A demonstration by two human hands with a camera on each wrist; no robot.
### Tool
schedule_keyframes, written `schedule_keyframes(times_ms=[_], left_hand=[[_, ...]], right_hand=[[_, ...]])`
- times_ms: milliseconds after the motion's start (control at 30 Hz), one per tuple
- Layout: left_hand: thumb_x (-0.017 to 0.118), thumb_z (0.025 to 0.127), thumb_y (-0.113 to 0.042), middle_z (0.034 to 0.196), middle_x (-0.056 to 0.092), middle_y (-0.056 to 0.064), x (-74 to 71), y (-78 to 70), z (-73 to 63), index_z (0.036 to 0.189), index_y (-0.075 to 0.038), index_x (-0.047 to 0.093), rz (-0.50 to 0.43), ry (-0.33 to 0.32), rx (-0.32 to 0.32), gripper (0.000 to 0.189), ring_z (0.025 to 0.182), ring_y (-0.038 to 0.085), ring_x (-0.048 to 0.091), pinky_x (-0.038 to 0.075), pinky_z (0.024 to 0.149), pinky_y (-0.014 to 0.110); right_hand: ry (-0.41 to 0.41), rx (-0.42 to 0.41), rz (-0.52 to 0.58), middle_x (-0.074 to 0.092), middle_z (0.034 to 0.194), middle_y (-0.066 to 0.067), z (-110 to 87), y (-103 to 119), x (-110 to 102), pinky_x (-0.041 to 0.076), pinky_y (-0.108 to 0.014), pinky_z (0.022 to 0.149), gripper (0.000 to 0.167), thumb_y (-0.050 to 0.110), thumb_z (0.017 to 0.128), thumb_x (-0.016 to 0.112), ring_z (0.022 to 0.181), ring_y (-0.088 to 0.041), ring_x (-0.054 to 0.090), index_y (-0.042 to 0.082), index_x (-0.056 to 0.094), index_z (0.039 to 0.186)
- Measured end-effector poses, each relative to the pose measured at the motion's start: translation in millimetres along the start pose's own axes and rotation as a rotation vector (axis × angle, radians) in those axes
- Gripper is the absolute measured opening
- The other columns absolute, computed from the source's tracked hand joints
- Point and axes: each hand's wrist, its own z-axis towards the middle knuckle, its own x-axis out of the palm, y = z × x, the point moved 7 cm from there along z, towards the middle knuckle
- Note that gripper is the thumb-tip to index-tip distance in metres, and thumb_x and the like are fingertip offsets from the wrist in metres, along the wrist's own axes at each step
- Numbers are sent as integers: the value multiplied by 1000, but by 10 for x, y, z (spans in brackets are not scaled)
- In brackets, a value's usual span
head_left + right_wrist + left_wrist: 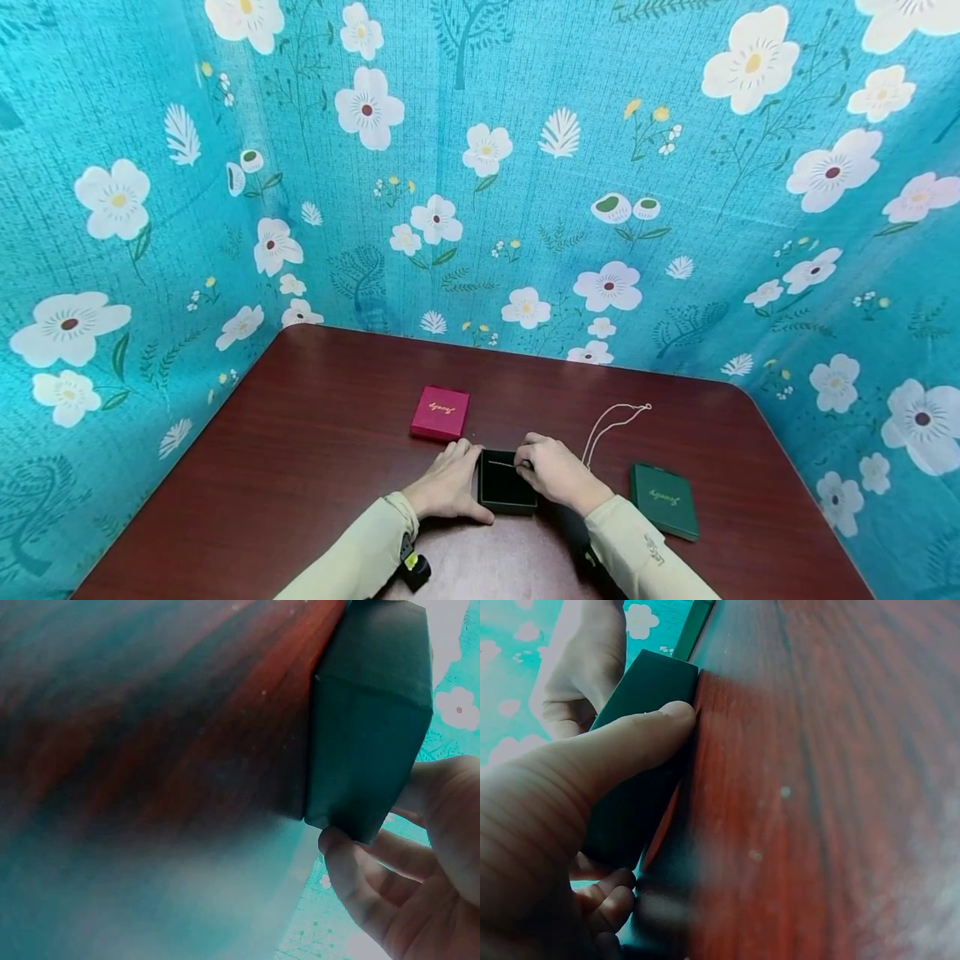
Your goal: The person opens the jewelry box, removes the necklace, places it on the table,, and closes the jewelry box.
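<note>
Evidently had the open dark box (507, 507) on the counter (337, 417), clasped by its left side in the left hand (447, 486), gripped at its far right corner by the right hand (557, 472), with 1 silvery chain (648, 407) rightward, 1 red box (440, 412) farther back.

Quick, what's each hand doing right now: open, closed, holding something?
Left hand: closed around the dark green box, steadying it.
Right hand: closed on the box's far right corner; cannot tell if it also pinches something inside.
</note>
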Motion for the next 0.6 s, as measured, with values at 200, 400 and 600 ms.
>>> schedule_keyframes(times_ms=[200, 400, 600], left_hand=[[84, 54, -55, 100, 45, 1, -7, -5, -7, 115, -7, 50, -13, -12, 2, 85, 93, 18, 42, 40, 83, 34], [84, 53, -56, 97, 44, -1, 4, 0, 3, 109, -10, 51, 11, -12, -1, 80, 90, 16, 41, 41, 80, 32], [84, 52, -56, 97, 43, -1, 16, 3, 14, 108, -10, 51, 28, -10, -10, 79, 90, 16, 41, 40, 79, 32]], right_hand=[[-1, 23, -110, 50, 75, 6, 25, 58, -18, 47, -25, 58, 16, 9, 76, 74, 69, -13, 52, 19, 63, 71], [-12, -10, -190, 46, 72, 4, 44, 116, -14, 45, -27, 61, 18, 8, 74, 72, 68, -16, 49, 15, 57, 67], [-12, -28, -165, 46, 76, 4, 46, 103, 4, 45, -28, 64, 16, 8, 72, 70, 71, -16, 47, 15, 56, 70]])
